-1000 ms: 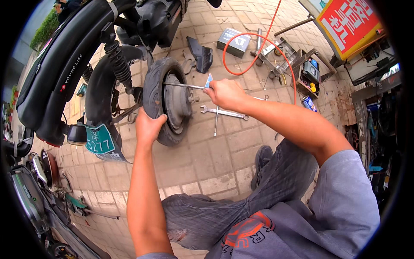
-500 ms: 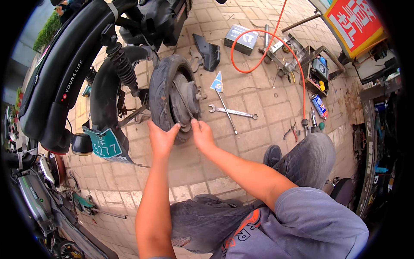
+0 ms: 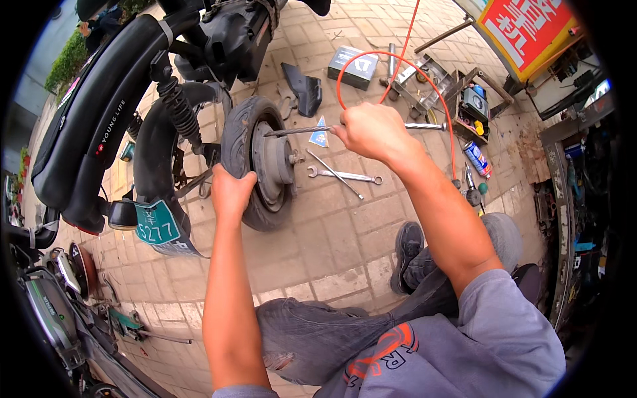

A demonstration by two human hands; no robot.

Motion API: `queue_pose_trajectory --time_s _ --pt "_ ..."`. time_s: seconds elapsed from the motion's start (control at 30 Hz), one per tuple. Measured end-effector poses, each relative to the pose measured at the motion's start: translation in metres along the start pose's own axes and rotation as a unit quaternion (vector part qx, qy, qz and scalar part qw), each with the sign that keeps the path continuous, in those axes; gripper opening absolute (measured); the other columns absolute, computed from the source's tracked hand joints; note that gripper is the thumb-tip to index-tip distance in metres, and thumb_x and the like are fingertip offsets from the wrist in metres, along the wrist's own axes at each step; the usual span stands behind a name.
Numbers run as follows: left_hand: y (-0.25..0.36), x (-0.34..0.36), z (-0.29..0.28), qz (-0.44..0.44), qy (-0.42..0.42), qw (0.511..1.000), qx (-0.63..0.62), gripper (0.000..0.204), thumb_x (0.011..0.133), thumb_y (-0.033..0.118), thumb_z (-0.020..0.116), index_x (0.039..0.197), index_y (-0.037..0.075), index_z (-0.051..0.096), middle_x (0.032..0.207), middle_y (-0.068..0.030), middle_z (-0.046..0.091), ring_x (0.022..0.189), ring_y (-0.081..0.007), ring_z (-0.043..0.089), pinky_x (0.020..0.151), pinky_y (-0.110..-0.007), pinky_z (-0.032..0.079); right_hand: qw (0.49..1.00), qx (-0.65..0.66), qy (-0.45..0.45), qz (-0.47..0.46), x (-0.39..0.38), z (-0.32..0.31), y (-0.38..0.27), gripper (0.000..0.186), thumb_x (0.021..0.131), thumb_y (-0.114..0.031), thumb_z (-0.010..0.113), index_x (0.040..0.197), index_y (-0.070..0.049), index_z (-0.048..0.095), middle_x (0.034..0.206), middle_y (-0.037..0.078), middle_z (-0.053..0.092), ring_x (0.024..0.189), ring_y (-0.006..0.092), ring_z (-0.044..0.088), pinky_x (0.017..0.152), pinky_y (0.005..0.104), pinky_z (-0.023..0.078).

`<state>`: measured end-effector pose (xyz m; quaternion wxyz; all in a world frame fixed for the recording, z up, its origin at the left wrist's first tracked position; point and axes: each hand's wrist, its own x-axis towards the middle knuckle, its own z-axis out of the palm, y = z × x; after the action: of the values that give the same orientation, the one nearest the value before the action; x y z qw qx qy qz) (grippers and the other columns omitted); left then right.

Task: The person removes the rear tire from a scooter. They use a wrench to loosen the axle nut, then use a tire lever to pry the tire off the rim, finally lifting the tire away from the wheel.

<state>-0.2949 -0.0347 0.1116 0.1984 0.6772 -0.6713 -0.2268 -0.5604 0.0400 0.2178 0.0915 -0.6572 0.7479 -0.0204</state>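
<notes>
A black tyre [image 3: 237,140] with its grey hub motor [image 3: 273,166] stands upright beside the scooter's rear fender. My left hand [image 3: 231,192] is closed over the near side of the tyre, thumb on the tread edge. My right hand [image 3: 373,131] is wrapped around a long metal tyre lever [image 3: 302,131], out to the right of the wheel. The lever lies nearly level, its left tip at the gap between the tyre and the hub's rim. Whether the tip is hooked under the tyre's bead I cannot tell.
Right of the wheel lie a combination spanner [image 3: 345,176] and a thin rod [image 3: 335,174]. Farther off are a boxed item [image 3: 353,68], a tool tray [image 3: 472,106], an orange hose [image 3: 442,89] and a spray can [image 3: 476,160]. The scooter [image 3: 99,126] stands at left.
My right hand has moved from the wheel's near edge up and right, swinging the lever outward to nearly level. My left hand stays on the tyre. The whole view has shifted slightly.
</notes>
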Motion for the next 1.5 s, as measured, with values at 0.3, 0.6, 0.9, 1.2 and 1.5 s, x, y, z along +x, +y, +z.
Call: queue_pose_trajectory --time_s 0.3,0.6,0.9,1.2,1.5 --pt "-0.004 0.003 -0.002 0.010 -0.004 1.000 -0.005 0.057 0.065 0.028 0.067 0.107 -0.008 0.052 0.097 -0.0305 0.064 0.096 -0.0456 0.061 0.086 -0.047 0.048 0.912 -0.305 -0.036 -0.272 0.032 -0.059 -0.095 0.017 0.083 -0.017 0.059 0.085 -0.009 0.073 0.088 0.008 0.072 0.082 0.0248 0.070 0.063 0.0375 0.054" --pt "-0.008 0.005 -0.011 -0.017 -0.018 0.998 -0.062 0.051 0.062 0.023 0.066 0.104 -0.004 0.057 0.098 -0.0275 0.065 0.097 -0.0427 0.061 0.086 -0.045 0.048 0.884 -0.363 -0.088 -0.281 0.024 -0.078 -0.140 0.017 0.078 -0.016 0.069 0.093 -0.010 0.073 0.094 0.005 0.071 0.088 0.0216 0.069 0.066 0.0345 0.053" --pt "-0.017 0.010 -0.004 -0.012 -0.012 0.997 -0.072 0.049 0.061 0.022 0.066 0.103 -0.002 0.059 0.097 -0.0258 0.066 0.096 -0.0416 0.062 0.085 -0.043 0.049 0.880 -0.375 -0.110 -0.270 0.024 -0.049 -0.155 0.015 0.076 -0.014 0.068 0.090 -0.011 0.073 0.091 0.003 0.071 0.088 0.0199 0.070 0.062 0.0324 0.053" --pt "-0.034 0.014 -0.012 0.007 -0.033 0.985 -0.167 0.050 0.061 0.021 0.071 0.103 -0.004 0.061 0.094 -0.0211 0.068 0.089 -0.0339 0.066 0.082 -0.037 0.050 0.993 -0.070 0.030 -0.095 -0.009 0.057 -0.075 0.018 0.084 -0.021 0.061 0.080 -0.003 0.060 0.071 0.014 0.067 0.062 0.0317 0.066 0.052 0.0435 0.051" --pt "-0.018 0.015 -0.012 -0.003 -0.086 0.970 -0.229 0.051 0.061 0.019 0.077 0.102 -0.007 0.062 0.095 -0.0190 0.069 0.086 -0.0261 0.068 0.079 -0.033 0.051 0.980 0.123 0.153 -0.011 -0.027 0.164 -0.039 0.028 0.089 -0.032 0.062 0.078 -0.007 0.054 0.065 0.014 0.061 0.055 0.0367 0.059 0.048 0.0477 0.044"
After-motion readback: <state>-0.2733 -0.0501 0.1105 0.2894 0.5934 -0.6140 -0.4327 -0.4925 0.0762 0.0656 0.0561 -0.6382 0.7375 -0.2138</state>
